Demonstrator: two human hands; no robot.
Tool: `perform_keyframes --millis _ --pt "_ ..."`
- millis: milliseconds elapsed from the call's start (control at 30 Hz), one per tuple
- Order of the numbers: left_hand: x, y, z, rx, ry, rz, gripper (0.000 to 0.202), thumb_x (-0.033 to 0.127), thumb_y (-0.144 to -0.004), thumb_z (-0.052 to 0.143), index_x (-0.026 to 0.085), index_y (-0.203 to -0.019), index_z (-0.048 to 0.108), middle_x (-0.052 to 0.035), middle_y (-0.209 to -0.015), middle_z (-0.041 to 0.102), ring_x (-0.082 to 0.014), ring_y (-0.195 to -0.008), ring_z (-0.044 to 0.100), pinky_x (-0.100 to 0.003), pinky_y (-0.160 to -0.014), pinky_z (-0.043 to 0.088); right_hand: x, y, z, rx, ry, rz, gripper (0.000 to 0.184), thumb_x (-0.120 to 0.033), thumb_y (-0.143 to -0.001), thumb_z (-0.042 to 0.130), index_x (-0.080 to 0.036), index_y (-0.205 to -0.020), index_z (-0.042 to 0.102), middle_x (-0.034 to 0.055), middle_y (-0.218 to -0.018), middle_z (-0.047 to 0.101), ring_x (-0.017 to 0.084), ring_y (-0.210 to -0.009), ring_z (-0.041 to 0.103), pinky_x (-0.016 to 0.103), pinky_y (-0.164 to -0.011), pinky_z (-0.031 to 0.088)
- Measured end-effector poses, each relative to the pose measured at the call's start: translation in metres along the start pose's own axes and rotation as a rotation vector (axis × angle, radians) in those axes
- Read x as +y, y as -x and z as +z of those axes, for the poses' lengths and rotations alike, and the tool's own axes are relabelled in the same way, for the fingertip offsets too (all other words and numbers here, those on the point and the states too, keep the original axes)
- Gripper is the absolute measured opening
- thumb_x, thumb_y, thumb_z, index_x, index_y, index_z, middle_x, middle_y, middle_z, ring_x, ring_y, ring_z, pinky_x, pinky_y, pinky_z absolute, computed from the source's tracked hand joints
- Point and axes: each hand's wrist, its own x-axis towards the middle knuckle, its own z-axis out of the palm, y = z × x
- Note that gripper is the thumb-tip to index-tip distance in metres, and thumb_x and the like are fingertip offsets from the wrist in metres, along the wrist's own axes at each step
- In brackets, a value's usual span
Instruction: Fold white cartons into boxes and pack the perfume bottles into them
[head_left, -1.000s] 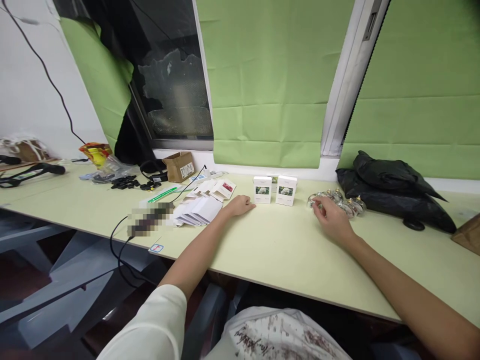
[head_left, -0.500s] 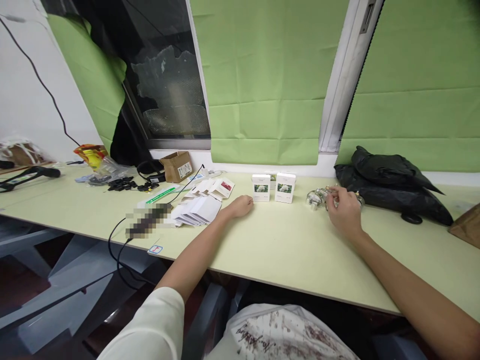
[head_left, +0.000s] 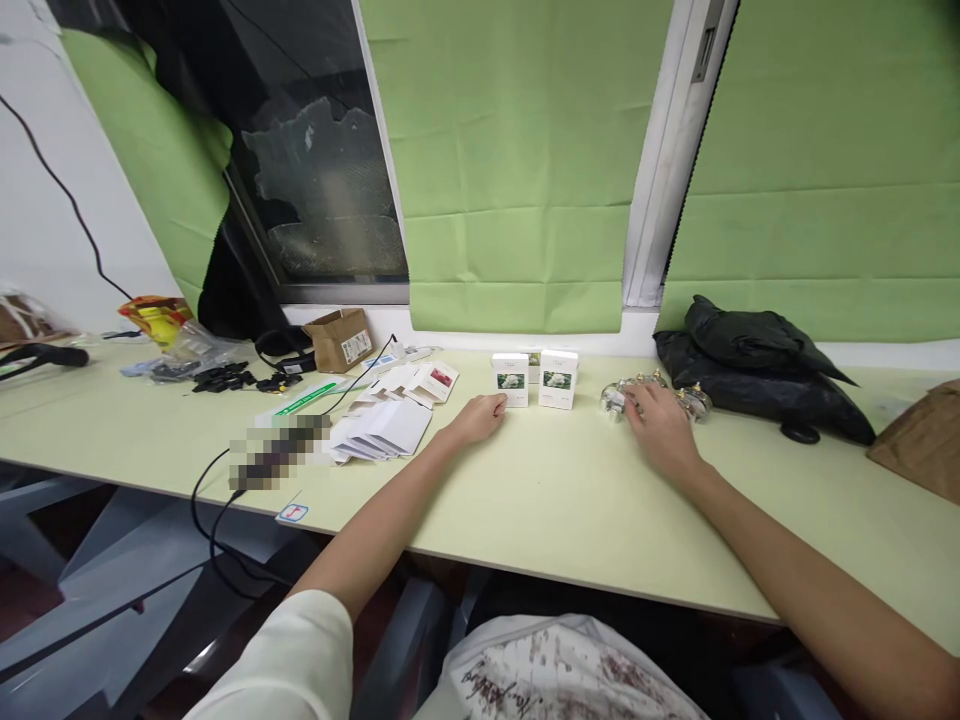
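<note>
My left hand (head_left: 482, 417) rests on the table with curled fingers, at the lower left corner of a white box (head_left: 511, 382) with a flower picture. Nothing shows inside that fist. A second matching white box (head_left: 558, 381) stands upright just to the right, and part of another box (head_left: 534, 362) shows behind the two. Farther right, my right hand (head_left: 660, 425) reaches over a group of small clear glass bottles (head_left: 694, 402) with gold-coloured tops. Its bent fingertips meet at the leftmost glass bottle (head_left: 612, 402), and the hand covers part of the group.
Flat white cartons (head_left: 390, 422) lie in a pile left of my left hand. Behind them are an open brown box (head_left: 341, 340) and black cables. Black plastic bags (head_left: 757, 370) lie at the back right, near a brown package (head_left: 919, 440). Green blinds hang behind the table.
The view has turned a little to the right. My right hand has shifted left across the glass bottles, to the leftmost one. My left hand stays beside the white box.
</note>
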Motion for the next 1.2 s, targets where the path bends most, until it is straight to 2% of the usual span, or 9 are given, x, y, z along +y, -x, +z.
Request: perform_keyframes --millis 167,300,533,867,1067,1200 --pt "-0.001 -0.001 0.001 -0.027 -0.004 0.027 0.028 0.002 -0.074 0.046 0.023 -0.07 0.027 0.0033 -0.064 0.031 -0.0171 -0.062 0.025 -0.032 -0.061 0.017 -0.006 0.0 0.001 -0.038 0.195 0.0 0.028 -0.025 -0.103 0.044 -0.018 -0.118 0.067 0.0135 -0.114 0.067 0.03 -0.104 0.052 0.041 -0.091 0.037" --pt "0.003 -0.001 -0.003 -0.052 -0.013 0.051 0.031 -0.002 -0.067 0.044 0.023 -0.069 0.026 0.0024 -0.065 0.031 -0.0177 -0.062 0.026 -0.034 -0.062 0.016 -0.01 -0.001 -0.001 -0.046 0.295 -0.023 0.027 -0.024 -0.1 0.048 -0.018 -0.117 0.068 0.0148 -0.12 0.068 0.033 -0.11 0.05 0.045 -0.094 0.034" --pt "0.009 0.0 -0.002 -0.06 -0.024 0.027 0.029 -0.001 -0.068 0.046 0.023 -0.067 0.029 0.0025 -0.063 0.036 -0.0176 -0.061 0.028 -0.033 -0.062 0.017 -0.008 -0.005 0.006 -0.07 0.329 -0.097 0.037 -0.03 -0.099 0.049 -0.019 -0.132 0.063 0.0161 -0.134 0.065 0.034 -0.117 0.05 0.048 -0.102 0.032" --pt "0.012 -0.001 0.005 -0.046 -0.003 0.04 0.023 0.004 -0.075 0.048 0.023 -0.069 0.036 0.0017 -0.066 0.043 -0.0177 -0.063 0.035 -0.031 -0.063 0.023 -0.005 -0.007 0.014 -0.132 0.327 -0.116 0.044 -0.036 -0.103 0.047 -0.015 -0.14 0.059 0.0189 -0.131 0.068 0.034 -0.115 0.054 0.051 -0.109 0.027" --pt "0.013 0.0 0.006 -0.047 0.002 0.033 0.021 0.007 -0.078 0.048 0.023 -0.071 0.036 0.0015 -0.067 0.045 -0.0172 -0.063 0.037 -0.03 -0.062 0.025 0.004 -0.009 0.015 -0.137 0.319 -0.149 0.039 -0.024 -0.101 0.046 -0.019 -0.136 0.062 0.0158 -0.126 0.071 0.034 -0.115 0.053 0.051 -0.109 0.029" --pt "0.015 0.001 0.006 -0.05 0.001 0.024 0.019 0.009 -0.081 0.048 0.023 -0.072 0.038 0.0019 -0.067 0.046 -0.0169 -0.063 0.038 -0.03 -0.062 0.026 0.011 -0.009 0.016 -0.172 0.302 -0.181 0.047 -0.011 -0.093 0.049 -0.02 -0.137 0.061 0.0156 -0.128 0.07 0.035 -0.117 0.053 0.049 -0.101 0.036"
